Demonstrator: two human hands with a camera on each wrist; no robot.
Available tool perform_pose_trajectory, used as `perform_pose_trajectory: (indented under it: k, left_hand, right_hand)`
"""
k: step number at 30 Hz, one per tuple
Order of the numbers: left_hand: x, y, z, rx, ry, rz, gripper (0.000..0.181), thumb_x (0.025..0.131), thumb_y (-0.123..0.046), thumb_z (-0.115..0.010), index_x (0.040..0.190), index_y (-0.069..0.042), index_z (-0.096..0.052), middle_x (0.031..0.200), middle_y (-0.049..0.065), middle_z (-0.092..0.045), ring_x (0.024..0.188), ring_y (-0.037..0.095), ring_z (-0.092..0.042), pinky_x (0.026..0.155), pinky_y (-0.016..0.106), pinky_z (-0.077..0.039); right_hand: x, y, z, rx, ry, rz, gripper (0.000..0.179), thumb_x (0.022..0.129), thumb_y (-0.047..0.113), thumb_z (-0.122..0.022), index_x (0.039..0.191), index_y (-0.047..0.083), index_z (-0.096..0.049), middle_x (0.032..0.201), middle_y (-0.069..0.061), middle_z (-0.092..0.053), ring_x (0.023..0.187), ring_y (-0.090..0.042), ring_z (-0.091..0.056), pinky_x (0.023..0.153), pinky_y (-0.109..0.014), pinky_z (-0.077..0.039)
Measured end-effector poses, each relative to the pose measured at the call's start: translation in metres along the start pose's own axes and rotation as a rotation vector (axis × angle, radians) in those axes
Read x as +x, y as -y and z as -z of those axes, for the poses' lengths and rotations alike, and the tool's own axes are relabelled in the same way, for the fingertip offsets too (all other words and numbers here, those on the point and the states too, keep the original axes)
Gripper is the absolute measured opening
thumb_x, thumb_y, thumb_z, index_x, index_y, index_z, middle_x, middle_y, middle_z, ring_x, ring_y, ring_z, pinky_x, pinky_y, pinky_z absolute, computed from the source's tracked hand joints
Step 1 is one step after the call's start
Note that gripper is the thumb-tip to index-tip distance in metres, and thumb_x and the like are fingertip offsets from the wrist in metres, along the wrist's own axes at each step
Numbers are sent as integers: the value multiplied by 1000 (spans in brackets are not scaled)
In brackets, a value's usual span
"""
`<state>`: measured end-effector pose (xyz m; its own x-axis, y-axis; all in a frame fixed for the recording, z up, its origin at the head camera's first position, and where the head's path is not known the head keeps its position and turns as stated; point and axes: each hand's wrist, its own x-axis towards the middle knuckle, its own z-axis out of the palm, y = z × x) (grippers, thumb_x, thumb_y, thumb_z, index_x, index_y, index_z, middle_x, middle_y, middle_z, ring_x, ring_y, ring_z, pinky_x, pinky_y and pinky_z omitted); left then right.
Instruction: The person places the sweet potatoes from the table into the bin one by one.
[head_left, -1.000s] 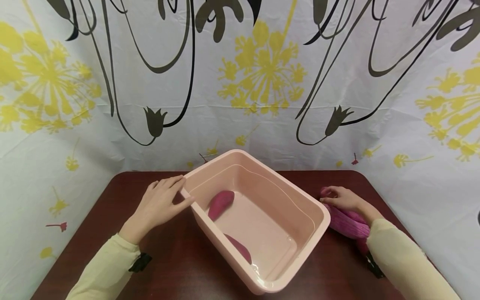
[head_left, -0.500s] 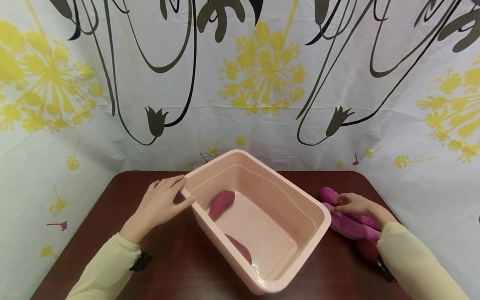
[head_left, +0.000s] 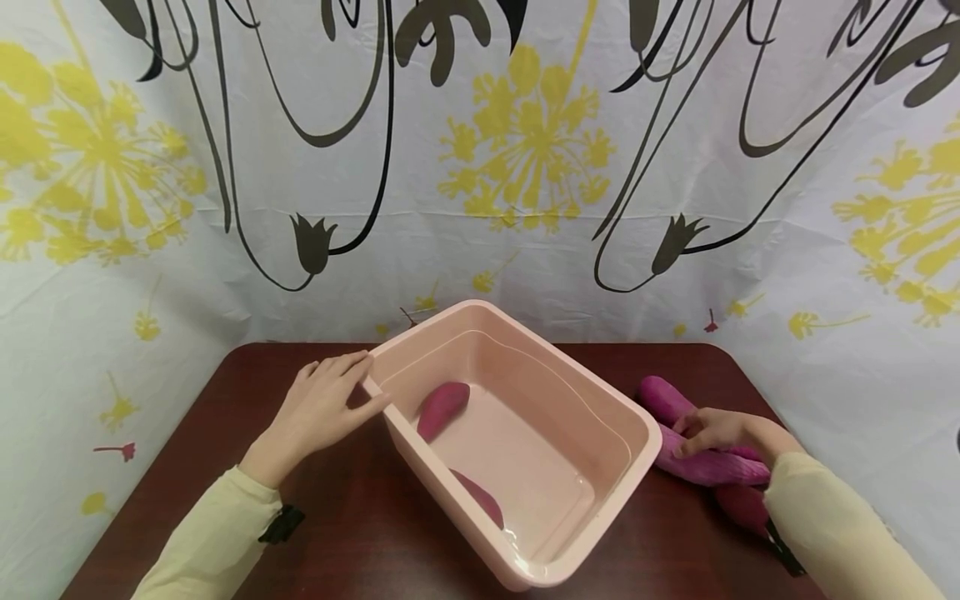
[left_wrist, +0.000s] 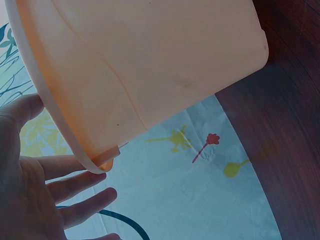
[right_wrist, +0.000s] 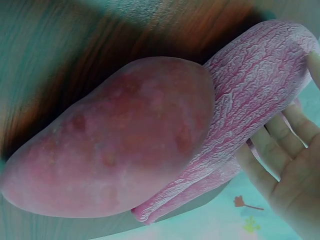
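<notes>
My left hand (head_left: pixel 322 408) rests on the left corner of a pink plastic basin (head_left: pixel 540 358). Its fingers lie fairly straight, with thumb and fingertips at the rim, as the left wrist view shows. Right of the basin, my right hand (head_left: pixel 723 433) reaches over a long wrinkled purple sweet potato (head_left: pixel 705 468). Thumb and fingers lie on opposite sides of this wrinkled sweet potato (right_wrist: pixel 260 70). A second purple one (head_left: pixel 663 398) lies behind it, partly hidden by the hand. In front, a smooth reddish sweet potato (right_wrist: pixel 115 145) lies against it, partly under my sleeve in the head view.
Inside the basin lie two dark pink sweet potatoes, one (head_left: pixel 444 410) near the left wall and another (head_left: pixel 478 497) partly hidden by the near wall. The dark red-brown table (head_left: pixel 337 533) ends at a patterned white cloth (head_left: pixel 525 275) hanging around it.
My right hand has come toward me and slightly right. The wrinkled sweet potato's far end has swung nearer, uncovering more of the one behind it. My left hand and the basin stay put.
</notes>
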<state>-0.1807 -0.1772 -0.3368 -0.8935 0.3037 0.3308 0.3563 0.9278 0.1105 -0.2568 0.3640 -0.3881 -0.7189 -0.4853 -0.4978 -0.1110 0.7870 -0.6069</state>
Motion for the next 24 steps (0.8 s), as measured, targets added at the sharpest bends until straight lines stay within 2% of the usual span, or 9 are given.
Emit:
perform_pose_trajectory:
  k: [4,11,19,24]
  left_hand:
    - [0,0,0,0,-7,-1,65,81,-51,-52,123,-2,-52,122,14,-49,107,31,-45,88,53,-30]
    - [1,0,1,3,1,1,65,81,-51,-52,123,-2,-51,122,14,-48,108,32,-44,88,53,-29]
    - [1,1,1,4,12,9,65,81,-51,-51,124,-2,-50,123,14,-48,108,32,-44,88,54,-29]
    - [1,1,1,-1,8,7,65,81,-51,-52,123,-2,-51,123,14,-48,108,32,-44,88,53,-29]
  right_hand:
    - [0,-1,-2,-18,-3,0,34,77,21,-65,102,0,-54,96,-11,-53,87,-24,-50,74,-39,-42]
    - [0,-5,-5,78,23,-107,41,79,24,-64,109,0,-49,103,-13,-48,98,-30,-46,80,-54,-39]
    - [4,-8,-9,178,59,-107,42,80,22,-62,111,0,-46,104,-11,-47,101,-29,-43,83,-52,-36]
    - [6,-12,-13,223,61,-128,53,80,24,-62,120,-4,-40,113,-17,-44,110,-35,-38,87,-56,-31]
